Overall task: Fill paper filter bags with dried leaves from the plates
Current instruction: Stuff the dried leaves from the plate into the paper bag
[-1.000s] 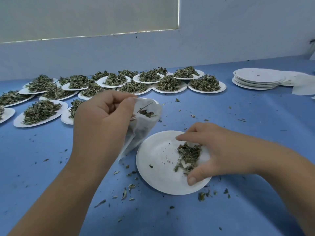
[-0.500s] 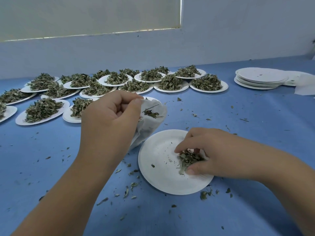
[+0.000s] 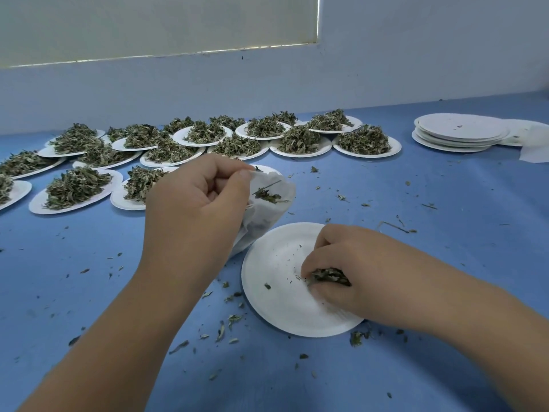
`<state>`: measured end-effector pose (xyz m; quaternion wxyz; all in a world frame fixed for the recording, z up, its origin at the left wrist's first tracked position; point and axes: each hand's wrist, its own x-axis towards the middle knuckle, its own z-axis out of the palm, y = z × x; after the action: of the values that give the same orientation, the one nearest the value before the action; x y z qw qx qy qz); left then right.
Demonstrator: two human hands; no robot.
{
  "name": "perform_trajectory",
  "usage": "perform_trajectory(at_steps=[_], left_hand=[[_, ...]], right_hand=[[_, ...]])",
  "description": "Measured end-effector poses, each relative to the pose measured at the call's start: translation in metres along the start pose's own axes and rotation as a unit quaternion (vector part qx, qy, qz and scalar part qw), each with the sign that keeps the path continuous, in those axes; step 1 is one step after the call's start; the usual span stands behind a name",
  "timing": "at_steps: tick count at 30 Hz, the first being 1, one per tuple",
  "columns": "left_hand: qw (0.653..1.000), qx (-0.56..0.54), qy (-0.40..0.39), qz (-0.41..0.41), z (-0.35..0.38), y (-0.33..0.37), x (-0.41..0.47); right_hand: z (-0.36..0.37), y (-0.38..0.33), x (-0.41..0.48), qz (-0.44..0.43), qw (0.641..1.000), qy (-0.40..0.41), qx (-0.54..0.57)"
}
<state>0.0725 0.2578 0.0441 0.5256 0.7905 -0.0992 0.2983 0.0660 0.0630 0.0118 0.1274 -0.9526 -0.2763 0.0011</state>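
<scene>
The right hand (image 3: 350, 272) has closed up, fingers bunched on the last dried leaves (image 3: 328, 276) that lay spread on the near plate (image 3: 276, 292) a second ago. The left hand (image 3: 193, 209) still pinches the filter bag (image 3: 273, 197) open just beyond the plate's left rim. I'd say this pinch about empties the plate.

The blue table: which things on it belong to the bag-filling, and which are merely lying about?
In the job: left hand, filter bag, right hand, pinch of leaves, near plate, heaped plates behind.
Lying about: stack of empty plates, leaf crumbs, white paper beside the stack.
</scene>
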Motion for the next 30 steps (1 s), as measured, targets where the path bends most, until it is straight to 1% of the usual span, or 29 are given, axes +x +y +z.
perform_trajectory(at_steps=[5, 9, 11, 21, 26, 30], left_hand=[[1.000, -0.004, -0.002, 0.001, 0.001, -0.001, 0.000], [1.000, 0.009, 0.008, 0.011, 0.000, -0.005, 0.001], [1.000, 0.013, 0.019, 0.018, 0.000, -0.006, 0.001], [0.997, 0.050, 0.018, 0.059, 0.001, -0.007, -0.001], [0.994, 0.076, 0.017, 0.073, 0.005, -0.008, -0.003], [0.992, 0.096, 0.000, 0.081, 0.011, -0.008, -0.007]], right_hand=[[-0.006, 0.008, -0.002, 0.023, 0.999, -0.001, 0.026], [-0.007, 0.007, -0.004, 0.034, 0.998, -0.041, 0.018], [-0.006, 0.004, -0.004, 0.035, 0.998, -0.047, 0.017], [-0.009, -0.007, 0.001, 0.051, 0.998, -0.042, 0.007], [-0.006, -0.012, 0.003, 0.041, 0.998, -0.017, -0.054], [-0.005, -0.010, 0.004, 0.033, 0.999, 0.002, -0.042]])
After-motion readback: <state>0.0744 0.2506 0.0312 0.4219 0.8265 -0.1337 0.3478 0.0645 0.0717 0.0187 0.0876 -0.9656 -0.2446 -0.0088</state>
